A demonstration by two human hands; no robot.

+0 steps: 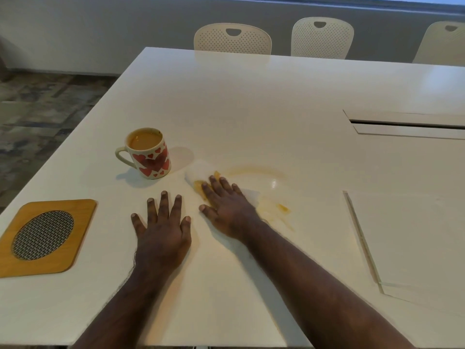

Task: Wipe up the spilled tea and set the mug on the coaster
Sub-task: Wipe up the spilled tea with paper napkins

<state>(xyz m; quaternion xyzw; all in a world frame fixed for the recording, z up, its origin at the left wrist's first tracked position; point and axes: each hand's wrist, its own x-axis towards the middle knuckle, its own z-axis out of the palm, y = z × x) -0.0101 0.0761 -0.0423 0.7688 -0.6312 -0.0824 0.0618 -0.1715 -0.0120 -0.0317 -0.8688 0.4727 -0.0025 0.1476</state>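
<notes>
- One mug (148, 153) of tea stands toward the table (251, 96) left edge, off the one coaster (45, 236) near the front-left corner.
- Right hand (226, 207) presses flat on one stained tissue (198, 173) over the spill (256, 171).
- Left hand (162, 227) lies flat, fingers spread, empty.
- Three chairs (232, 39) line the far edge.

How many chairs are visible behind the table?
3. One chair stands behind the far edge of the table, a second chair to its right, and a third chair is cut by the right border. Others may be out of view.
</notes>
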